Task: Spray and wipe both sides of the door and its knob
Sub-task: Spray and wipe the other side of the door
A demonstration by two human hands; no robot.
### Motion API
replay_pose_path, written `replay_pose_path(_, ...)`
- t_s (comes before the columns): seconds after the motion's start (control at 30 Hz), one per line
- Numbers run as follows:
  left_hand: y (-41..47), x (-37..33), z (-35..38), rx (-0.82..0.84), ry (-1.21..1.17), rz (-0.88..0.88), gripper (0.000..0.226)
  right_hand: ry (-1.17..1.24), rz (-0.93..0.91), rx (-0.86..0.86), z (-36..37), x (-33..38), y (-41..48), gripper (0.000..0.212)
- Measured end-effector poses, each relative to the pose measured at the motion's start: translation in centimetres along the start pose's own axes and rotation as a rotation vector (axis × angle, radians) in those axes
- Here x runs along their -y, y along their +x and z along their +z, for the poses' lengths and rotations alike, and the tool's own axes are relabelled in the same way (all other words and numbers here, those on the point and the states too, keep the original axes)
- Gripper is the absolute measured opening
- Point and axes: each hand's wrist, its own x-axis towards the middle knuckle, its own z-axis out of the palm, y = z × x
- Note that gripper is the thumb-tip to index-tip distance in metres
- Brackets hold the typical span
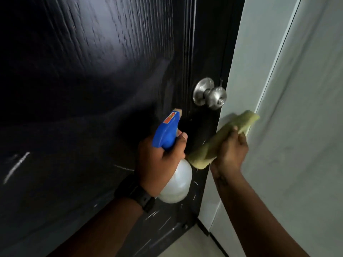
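Knob (216, 97) noted at eleven o'clock from the nearer right hand (231, 151) — fingers (242, 140) wrapped round cloth (206, 149); spray bottle (168, 135) gripped by left hand (159, 160).

Left hand (159, 160) and right hand (232, 151), both raised, curled in grips.

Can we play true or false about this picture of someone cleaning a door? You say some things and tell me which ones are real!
1. The left hand holds a spray bottle with a blue top. True.
2. The right hand holds nothing. False: it holds a yellow-green cloth.
3. The door is white. False: it is very dark, almost black.
4. The knob is shiny and silver-coloured. True.
5. A watch is on the right wrist. False: the dark watch is on the left wrist.
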Motion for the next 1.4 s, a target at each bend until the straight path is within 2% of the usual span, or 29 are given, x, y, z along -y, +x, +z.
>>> replay_pose_path(0.17, -0.9, 2.3, 1.6, -0.014, 0.098, -0.015, 0.012, -0.226, -0.282, 0.271, 3.0, -2.9, 0.0, 0.028)
replay_pose_path(0.2, -1.0, 3.0, 1.9, -0.014, 0.122, -0.026, 0.018, -0.272, -0.328, 0.292, 3.2, -3.4, 0.2, 0.027)
replay_pose_path(0.27, -1.6, 4.0, 2.3, -0.010, 0.150, -0.049, 0.032, -0.331, -0.358, 0.315, 3.2, -4.2, 0.9, 0.030)
replay_pose_path(0.33, -1.8, 4.4, 2.7, 0.002, 0.176, -0.056, 0.037, -0.384, -0.365, 0.333, 3.0, -4.4, 1.5, 0.033)
replay_pose_path(0.43, -1.6, 4.8, 3.0, 0.005, 0.226, -0.070, 0.042, -0.479, -0.412, 0.365, 2.7, -4.2, 2.1, 0.027)
replay_pose_path(0.57, -1.0, 4.7, 3.8, -0.034, 0.310, -0.116, 0.051, -0.531, -0.591, 0.332, 3.1, -4.1, 2.0, 0.040)
replay_pose_path(0.8, -1.3, 4.8, 4.3, -0.042, 0.391, -0.164, 0.055, -0.351, -0.597, 0.426, 3.3, -4.6, 1.0, 0.033)
replay_pose_path(0.97, -1.7, 5.1, 3.3, -0.040, 0.374, -0.190, 0.056, -0.323, -0.536, 0.449, 3.4, -5.6, 0.6, 0.049)
replay_pose_path(1.13, -2.5, 5.6, 1.0, -0.086, 0.338, -0.195, 0.045, -0.271, -0.480, 0.362, 5.2, -6.6, -0.6, 0.062)
replay_pose_path(1.3, -4.5, 5.5, -3.0, -0.202, 0.280, -0.298, 0.017, -0.200, -0.470, 0.247, 7.2, -7.8, -2.5, 0.060)
replay_pose_path(1.4, -6.1, 5.2, -5.9, -0.255, 0.123, -0.363, 0.004, -0.164, -0.504, 0.209, 8.5, -8.8, -4.5, 0.057)
